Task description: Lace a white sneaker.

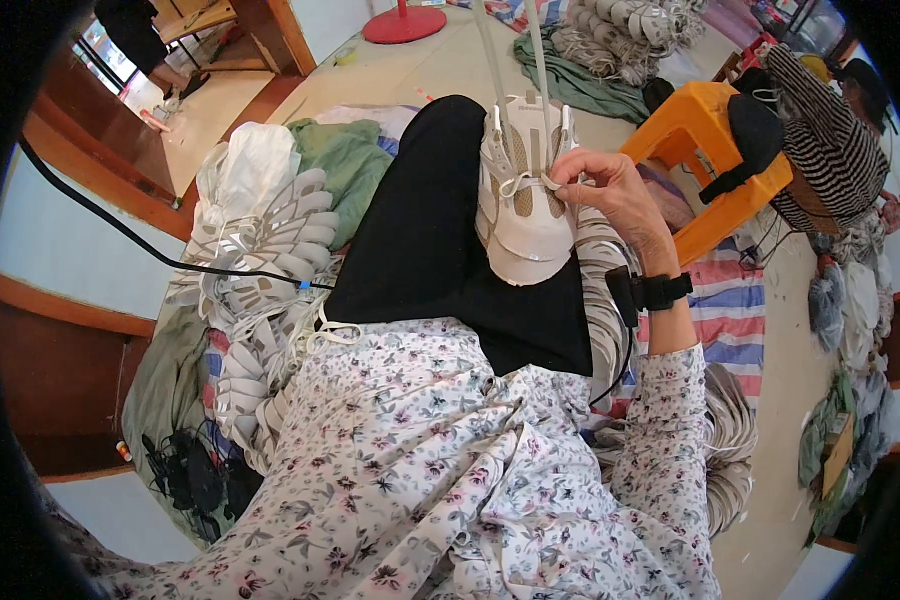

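Observation:
A white and beige shoe upper (pixel 526 232) rests on my black-trousered thigh (pixel 410 215), its rounded toe toward me. Thumb and forefinger of my right hand (pixel 615 190) pinch a cream shoelace (pixel 532 182) at the upper's right edge. A small loop of that lace lies across the front of the mesh tongue. Two long lace strands (pixel 542 55) stretch up from the upper and leave the picture at the top. A black strap device circles my right wrist. My left hand does not show.
Stacked shoe uppers (pixel 270 225) flank my legs, with more at the far side. On the right stands an orange stool (pixel 685 150) bearing a black object. A black cable (pixel 170 260) runs across the left to my lap. Behind is a red round base (pixel 403 24).

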Action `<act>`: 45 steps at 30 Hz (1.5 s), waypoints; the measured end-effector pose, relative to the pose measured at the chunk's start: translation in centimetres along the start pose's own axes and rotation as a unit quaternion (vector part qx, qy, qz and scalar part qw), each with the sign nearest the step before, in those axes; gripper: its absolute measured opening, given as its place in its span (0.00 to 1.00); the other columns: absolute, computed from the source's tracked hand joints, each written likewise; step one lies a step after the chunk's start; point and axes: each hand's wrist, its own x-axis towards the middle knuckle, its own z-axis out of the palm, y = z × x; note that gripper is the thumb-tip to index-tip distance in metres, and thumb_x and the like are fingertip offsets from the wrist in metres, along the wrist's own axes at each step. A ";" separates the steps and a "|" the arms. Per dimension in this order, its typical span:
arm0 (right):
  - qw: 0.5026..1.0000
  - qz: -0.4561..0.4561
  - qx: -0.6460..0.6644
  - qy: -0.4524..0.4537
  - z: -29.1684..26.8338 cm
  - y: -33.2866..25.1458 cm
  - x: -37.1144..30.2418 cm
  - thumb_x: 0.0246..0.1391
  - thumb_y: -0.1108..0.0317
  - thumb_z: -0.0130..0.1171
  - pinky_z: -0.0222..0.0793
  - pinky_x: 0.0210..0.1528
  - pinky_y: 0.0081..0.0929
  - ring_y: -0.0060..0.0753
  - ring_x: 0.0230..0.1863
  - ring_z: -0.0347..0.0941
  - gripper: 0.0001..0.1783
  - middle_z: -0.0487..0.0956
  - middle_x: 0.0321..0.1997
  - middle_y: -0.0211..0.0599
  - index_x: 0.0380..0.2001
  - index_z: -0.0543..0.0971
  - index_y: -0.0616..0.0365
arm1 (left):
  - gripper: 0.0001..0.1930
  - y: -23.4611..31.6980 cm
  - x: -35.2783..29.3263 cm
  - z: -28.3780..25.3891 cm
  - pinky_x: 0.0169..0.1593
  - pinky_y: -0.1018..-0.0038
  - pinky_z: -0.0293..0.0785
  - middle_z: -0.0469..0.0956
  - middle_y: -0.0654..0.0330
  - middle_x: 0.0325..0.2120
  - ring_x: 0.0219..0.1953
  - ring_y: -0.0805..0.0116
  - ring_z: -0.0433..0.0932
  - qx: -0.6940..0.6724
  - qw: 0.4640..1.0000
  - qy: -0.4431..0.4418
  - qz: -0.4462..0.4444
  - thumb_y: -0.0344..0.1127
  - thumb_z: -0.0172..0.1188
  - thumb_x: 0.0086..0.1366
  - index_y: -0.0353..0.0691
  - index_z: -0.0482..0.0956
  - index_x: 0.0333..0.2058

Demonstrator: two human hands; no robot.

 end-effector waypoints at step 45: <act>0.960 -0.016 0.279 0.037 -3.1 -6.9 7.5 0.67 0.66 0.49 0.49 0.21 0.17 0.15 0.20 0.54 0.16 0.68 0.23 0.24 0.46 0.77 0.68 | 0.08 -5.4 -1.2 3.3 0.37 0.62 0.74 0.83 0.57 0.34 0.34 0.59 0.80 -0.055 0.993 -0.074 -0.078 0.30 0.58 0.59 0.36 0.83 0.35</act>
